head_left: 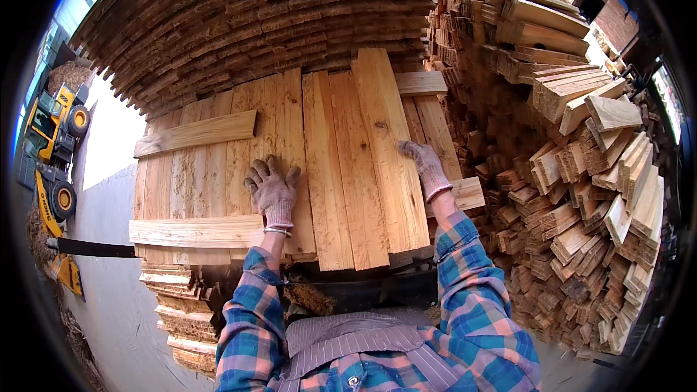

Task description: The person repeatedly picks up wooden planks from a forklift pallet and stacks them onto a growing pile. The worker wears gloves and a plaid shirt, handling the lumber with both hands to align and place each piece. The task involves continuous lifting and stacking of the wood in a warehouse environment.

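Before me lies a row of pale wooden boards (189,192) set side by side. My left hand (272,192), in a soiled knit glove, rests flat on them with fingers spread. Three boards lie raised on top to its right; the rightmost wooden board (388,145) is slightly slanted. My right hand (423,163), gloved too, is closed against that board's right edge, fingertips over its top face; its underside grip is hidden. A cross board (196,232) reaches my left wrist, and a second short board (196,134) lies farther off.
A tall stack of rough-edged boards (276,22) rises at the far side. On the right is a large, uneven pile of cut planks (573,196). More boards (185,312) are stacked below at near left. A yellow wheel loader (54,152) stands on concrete at left.
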A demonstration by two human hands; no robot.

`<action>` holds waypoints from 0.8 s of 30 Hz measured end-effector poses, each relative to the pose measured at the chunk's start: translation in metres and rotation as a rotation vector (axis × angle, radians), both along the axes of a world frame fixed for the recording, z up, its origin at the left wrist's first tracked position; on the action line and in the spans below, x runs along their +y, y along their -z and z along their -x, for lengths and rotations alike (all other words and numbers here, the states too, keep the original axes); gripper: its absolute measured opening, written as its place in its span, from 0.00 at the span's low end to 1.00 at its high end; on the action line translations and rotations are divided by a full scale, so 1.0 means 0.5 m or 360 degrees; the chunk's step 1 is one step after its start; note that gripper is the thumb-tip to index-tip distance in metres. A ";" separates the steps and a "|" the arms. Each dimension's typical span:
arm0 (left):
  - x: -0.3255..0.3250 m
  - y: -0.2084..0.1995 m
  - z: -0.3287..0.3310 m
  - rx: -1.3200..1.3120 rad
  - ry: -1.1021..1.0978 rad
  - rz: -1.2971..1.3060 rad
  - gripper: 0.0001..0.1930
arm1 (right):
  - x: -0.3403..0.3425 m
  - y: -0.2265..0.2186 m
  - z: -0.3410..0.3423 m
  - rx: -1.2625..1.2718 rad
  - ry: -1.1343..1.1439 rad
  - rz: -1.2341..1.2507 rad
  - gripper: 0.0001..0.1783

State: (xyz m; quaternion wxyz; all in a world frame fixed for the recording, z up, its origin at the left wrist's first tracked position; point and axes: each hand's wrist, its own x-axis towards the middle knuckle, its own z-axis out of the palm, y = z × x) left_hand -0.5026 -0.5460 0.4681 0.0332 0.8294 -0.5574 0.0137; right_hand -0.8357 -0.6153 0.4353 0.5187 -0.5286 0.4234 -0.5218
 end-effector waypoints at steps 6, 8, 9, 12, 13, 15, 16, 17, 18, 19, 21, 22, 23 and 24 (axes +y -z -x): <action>0.010 0.015 -0.009 -0.0049 0.0037 0.0062 0.40 | -0.002 -0.249 -0.079 0.1907 0.0057 -0.0471 0.57; 0.012 0.002 -0.007 -0.0064 0.0043 0.0035 0.39 | 0.021 -0.321 -0.201 0.2409 0.0010 -0.0811 0.58; 0.007 0.001 0.000 -0.0034 0.0077 0.0070 0.38 | 0.005 -0.307 -0.189 0.2286 0.0075 -0.0890 0.58; 0.003 0.011 -0.014 -0.0074 0.0071 0.0048 0.37 | -0.007 -0.297 -0.148 0.2037 0.0092 -0.0704 0.57; 0.008 0.017 -0.022 -0.0094 0.0074 0.0055 0.37 | -0.012 -0.306 -0.127 0.1937 0.0113 -0.0669 0.57; 0.015 0.032 -0.025 -0.0128 0.0096 0.0089 0.38 | -0.016 -0.272 -0.059 0.1926 0.0225 -0.0715 0.59; 0.012 0.016 -0.013 -0.0082 0.0086 0.0010 0.38 | -0.012 -0.255 -0.011 0.1954 0.0244 -0.0672 0.59; 0.009 0.005 -0.008 -0.0085 0.0084 -0.0020 0.39 | -0.008 -0.240 0.020 0.1981 0.0257 -0.0620 0.59; 0.010 -0.005 -0.004 -0.0087 0.0071 -0.0051 0.39 | -0.011 -0.221 0.027 0.1985 0.0289 -0.0539 0.58; 0.013 -0.010 0.005 -0.0080 0.0060 -0.0090 0.39 | -0.011 -0.196 0.036 0.1996 0.0320 -0.0464 0.58; 0.002 -0.003 0.017 -0.0107 0.0090 -0.0117 0.39 | -0.026 -0.153 0.055 0.1811 0.0276 -0.0411 0.56; 0.006 -0.001 0.002 -0.0128 0.0057 -0.0116 0.39 | -0.027 -0.176 0.008 0.1873 0.0218 -0.0577 0.55; 0.012 -0.001 -0.010 -0.0141 0.0019 -0.0112 0.39 | -0.023 -0.208 -0.031 0.1946 0.0158 -0.0736 0.55; 0.014 -0.008 -0.006 -0.0119 0.0011 -0.0113 0.39 | -0.024 -0.210 -0.019 0.1805 0.0133 -0.0718 0.54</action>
